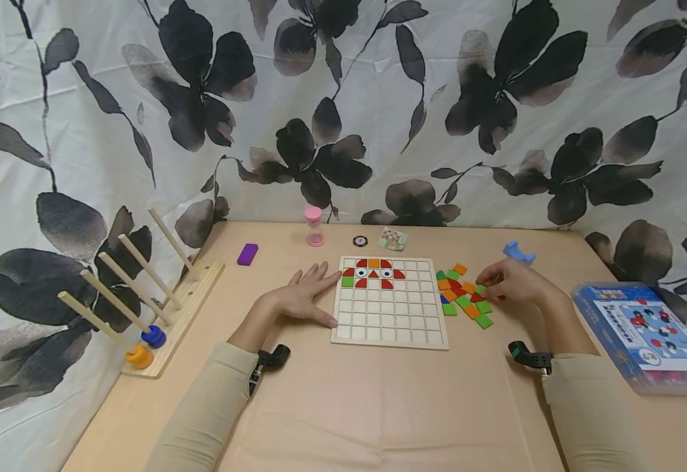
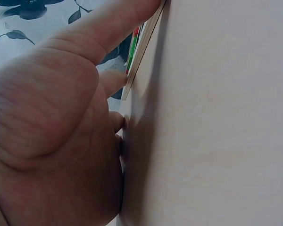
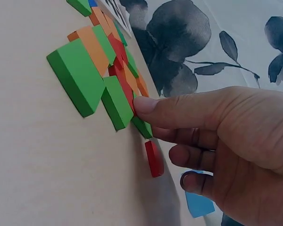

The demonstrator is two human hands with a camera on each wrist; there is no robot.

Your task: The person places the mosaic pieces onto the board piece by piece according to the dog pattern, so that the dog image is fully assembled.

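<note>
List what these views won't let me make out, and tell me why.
Head view: the small print on the box and the marking on the black disc are too small.
Left wrist view: the board is seen edge-on, so its squares are hidden; the top edge cuts off the left hand at the thumb tip.
Right wrist view: the right hand covers part of the green tile and of the light blue piece.

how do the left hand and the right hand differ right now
The left hand has its fingers spread; the right hand has its fingers curled.
The left hand touches the left edge of the grid board; the right hand is at the loose tiles, seemingly pinching a green tile.
Both are bare, below beige sleeves.
</note>
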